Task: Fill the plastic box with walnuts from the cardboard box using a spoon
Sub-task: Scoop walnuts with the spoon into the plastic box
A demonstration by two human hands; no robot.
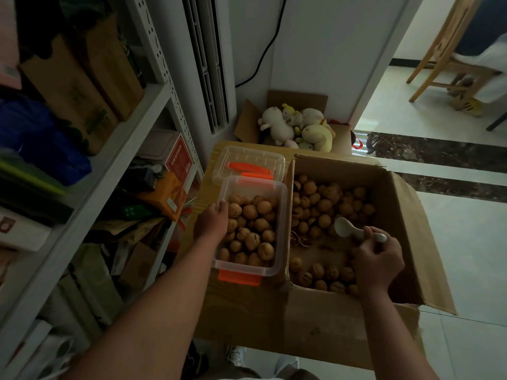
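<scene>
A clear plastic box with orange clips stands on a closed carton, nearly full of walnuts. My left hand grips its left rim. To the right an open cardboard box holds several loose walnuts and some broken shells. My right hand hovers inside the cardboard box and holds the handle of a white spoon. The spoon's bowl points left and carries no nut.
The box's clear lid with orange clips lies just behind the plastic box. A carton of plush toys stands farther back. Metal shelves packed with boxes line the left. A wooden chair and tiled floor lie to the right.
</scene>
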